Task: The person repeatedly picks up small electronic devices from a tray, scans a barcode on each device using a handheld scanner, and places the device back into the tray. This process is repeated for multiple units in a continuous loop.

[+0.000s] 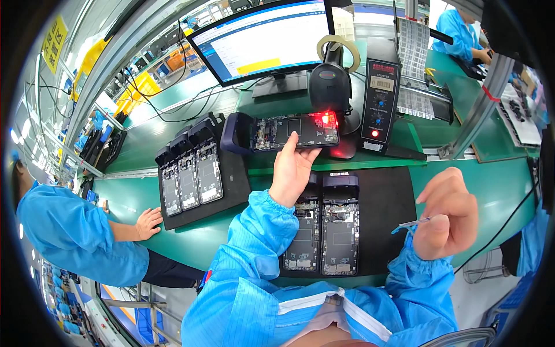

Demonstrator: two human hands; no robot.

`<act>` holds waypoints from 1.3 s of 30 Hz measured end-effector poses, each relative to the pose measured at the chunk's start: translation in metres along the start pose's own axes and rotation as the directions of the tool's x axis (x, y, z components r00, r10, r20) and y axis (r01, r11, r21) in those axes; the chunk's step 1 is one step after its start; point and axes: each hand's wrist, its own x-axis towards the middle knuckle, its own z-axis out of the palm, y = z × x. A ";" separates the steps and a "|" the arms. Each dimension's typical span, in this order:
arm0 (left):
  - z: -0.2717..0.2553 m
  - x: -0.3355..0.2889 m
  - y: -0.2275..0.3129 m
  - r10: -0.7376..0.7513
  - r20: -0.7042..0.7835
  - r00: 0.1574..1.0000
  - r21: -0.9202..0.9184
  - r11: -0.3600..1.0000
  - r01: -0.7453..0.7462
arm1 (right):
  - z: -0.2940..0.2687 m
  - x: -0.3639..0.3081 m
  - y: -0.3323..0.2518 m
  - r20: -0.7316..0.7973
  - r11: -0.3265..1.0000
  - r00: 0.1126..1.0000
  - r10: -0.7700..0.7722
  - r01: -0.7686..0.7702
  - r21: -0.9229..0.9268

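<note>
My left hand [293,173] grips an opened handheld device [298,130] from its near edge, thumb over the bare circuit board. The device has a bulky dark end at its left. Red light from the black barcode scanner [330,87] falls on its right end, just below the scanner head. Raised at the right, my right hand [448,220] is closed, pinching a small thin silvery piece [413,224] whose kind I cannot make out. Between my arms, two more opened devices [340,237] lie side by side on a black mat [384,220].
Several similar devices [188,176] rest on a black pad [234,196] at the left. Beyond stand a monitor [263,37] and a black label dispenser [378,107] with a label strip [413,49]. At the left another person's hand [148,224] touches the green bench [217,234].
</note>
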 end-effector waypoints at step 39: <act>-0.002 -0.097 -0.030 0.024 0.525 0.850 0.632 0.658 -0.409 | 0.039 -0.005 -0.013 0.360 0.960 0.897 0.256 -0.280 0.016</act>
